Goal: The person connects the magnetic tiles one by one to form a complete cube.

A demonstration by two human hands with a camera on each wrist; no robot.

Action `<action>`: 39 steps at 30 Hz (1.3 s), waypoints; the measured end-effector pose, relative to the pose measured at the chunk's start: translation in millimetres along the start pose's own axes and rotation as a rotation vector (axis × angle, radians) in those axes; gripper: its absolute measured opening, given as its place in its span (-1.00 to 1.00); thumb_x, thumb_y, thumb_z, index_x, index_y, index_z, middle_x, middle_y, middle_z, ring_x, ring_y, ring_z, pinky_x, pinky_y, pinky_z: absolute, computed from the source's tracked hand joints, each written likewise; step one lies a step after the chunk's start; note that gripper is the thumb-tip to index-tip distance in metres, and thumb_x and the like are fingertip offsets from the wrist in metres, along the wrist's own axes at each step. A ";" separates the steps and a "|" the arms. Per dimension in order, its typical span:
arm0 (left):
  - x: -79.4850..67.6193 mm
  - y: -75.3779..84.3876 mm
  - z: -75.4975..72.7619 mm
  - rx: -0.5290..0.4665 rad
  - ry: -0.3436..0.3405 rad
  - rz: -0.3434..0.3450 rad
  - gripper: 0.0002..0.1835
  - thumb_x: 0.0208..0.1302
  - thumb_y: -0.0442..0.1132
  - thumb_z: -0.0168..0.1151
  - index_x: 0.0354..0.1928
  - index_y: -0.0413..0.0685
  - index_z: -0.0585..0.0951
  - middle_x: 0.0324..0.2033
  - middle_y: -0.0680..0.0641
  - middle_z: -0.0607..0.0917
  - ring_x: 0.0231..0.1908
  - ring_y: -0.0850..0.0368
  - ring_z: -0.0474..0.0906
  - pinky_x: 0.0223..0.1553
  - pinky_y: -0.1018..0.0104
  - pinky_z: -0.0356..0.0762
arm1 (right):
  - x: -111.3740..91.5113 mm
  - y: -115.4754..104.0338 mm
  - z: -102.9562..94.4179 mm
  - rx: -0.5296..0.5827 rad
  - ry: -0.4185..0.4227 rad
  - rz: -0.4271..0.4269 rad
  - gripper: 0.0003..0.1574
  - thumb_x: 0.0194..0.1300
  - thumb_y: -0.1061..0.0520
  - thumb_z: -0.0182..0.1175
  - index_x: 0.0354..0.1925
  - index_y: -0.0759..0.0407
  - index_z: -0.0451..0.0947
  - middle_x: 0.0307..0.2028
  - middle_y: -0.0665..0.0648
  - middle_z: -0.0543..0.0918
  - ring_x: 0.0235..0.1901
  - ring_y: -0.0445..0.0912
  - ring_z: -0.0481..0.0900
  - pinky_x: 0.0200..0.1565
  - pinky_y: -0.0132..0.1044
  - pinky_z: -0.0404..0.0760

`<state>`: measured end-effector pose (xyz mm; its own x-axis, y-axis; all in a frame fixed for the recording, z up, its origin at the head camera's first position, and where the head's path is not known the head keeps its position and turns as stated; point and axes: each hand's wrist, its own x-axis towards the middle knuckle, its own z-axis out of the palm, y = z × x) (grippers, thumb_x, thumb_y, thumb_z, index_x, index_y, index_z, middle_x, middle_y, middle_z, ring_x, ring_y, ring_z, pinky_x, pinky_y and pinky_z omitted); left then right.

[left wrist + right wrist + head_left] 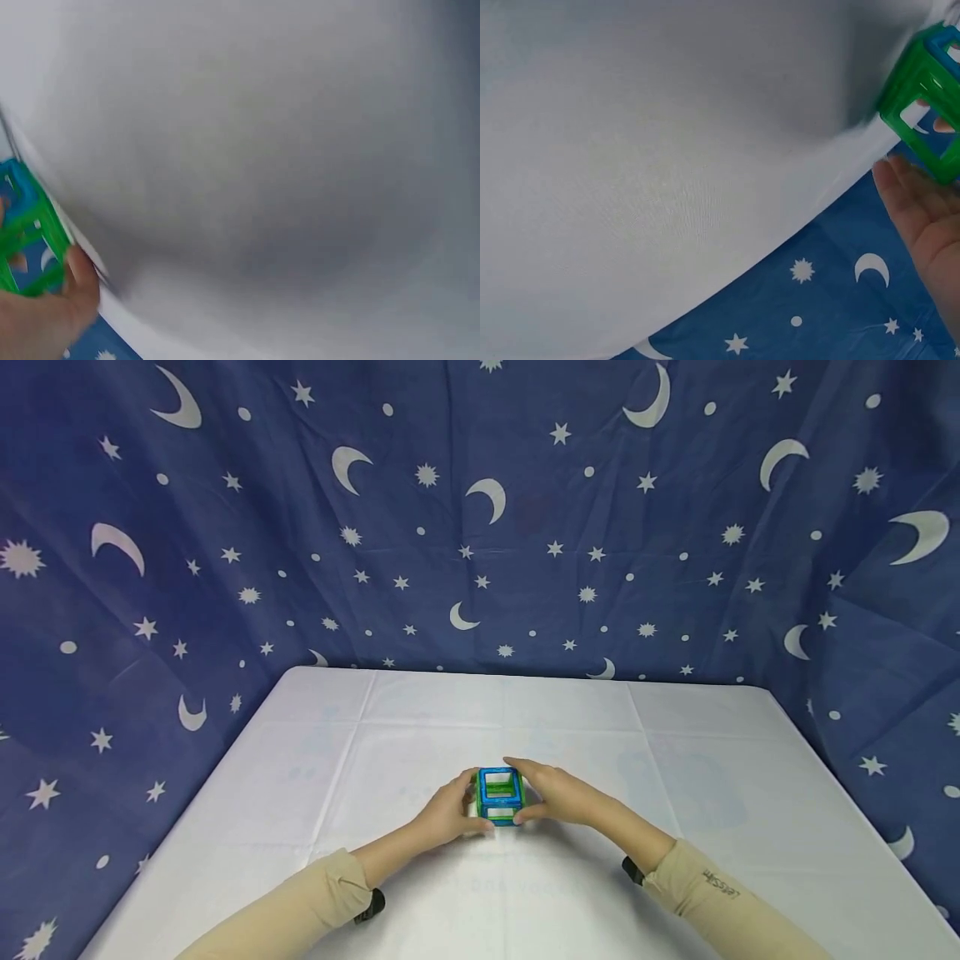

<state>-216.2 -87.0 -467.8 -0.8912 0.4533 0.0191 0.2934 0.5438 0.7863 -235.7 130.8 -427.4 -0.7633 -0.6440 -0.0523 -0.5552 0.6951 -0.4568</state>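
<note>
A small cube of blue and green magnetic tiles (499, 799) with open-framed faces stands on the white table in the head view. A blue frame forms its top, and green frames show on its sides in both wrist views. My left hand (447, 812) holds the cube's left side, thumb along the near lower corner and fingers toward the far corner. From the right, my right hand (558, 793) holds it too, index finger at the far top corner and thumb at the near corner. The right wrist view shows the right hand's fingers (907, 199) beside a green frame.
A white cloth with fold creases covers the table (420, 710). Behind and beside it hangs a dark blue curtain (525, 518) printed with moons and stars. Both forearms wear beige sleeves (300, 902), with a black strap at each wrist.
</note>
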 end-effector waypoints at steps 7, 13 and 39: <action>-1.0 -9.4 -13.3 -0.118 -0.062 0.027 -0.18 0.12 -0.22 0.36 0.35 -0.35 0.19 0.20 -0.37 0.45 0.09 -0.27 0.51 0.04 0.09 0.59 | -0.3 8.1 -1.4 0.147 -0.059 0.035 -0.03 0.17 -0.03 0.30 0.37 0.35 0.11 0.21 0.30 0.48 0.19 0.14 0.47 0.15 0.04 0.51; -1.7 -8.9 -13.9 -0.130 -0.049 0.042 -0.21 0.09 -0.24 0.37 0.32 -0.34 0.24 0.14 -0.40 0.49 0.05 -0.28 0.54 0.01 0.11 0.61 | 2.9 7.3 -1.2 0.122 -0.008 -0.001 -0.10 0.09 0.02 0.37 0.26 0.42 0.27 0.12 0.31 0.56 0.09 0.15 0.56 0.11 0.00 0.54; 1.4 -13.3 -17.5 -0.127 -0.087 0.049 -0.24 0.17 -0.10 0.32 0.35 -0.20 0.25 0.16 -0.40 0.47 -0.02 -0.22 0.61 -0.01 0.08 0.62 | -0.5 7.7 2.2 0.278 0.031 0.036 -0.16 0.05 0.07 0.41 0.19 0.40 0.32 0.12 0.34 0.53 0.08 0.18 0.56 0.07 0.00 0.58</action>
<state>-227.4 -106.0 -467.4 -0.8421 0.5392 0.0098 0.2844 0.4285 0.8576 -238.8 135.8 -432.8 -0.7932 -0.6071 -0.0478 -0.4185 0.6004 -0.6814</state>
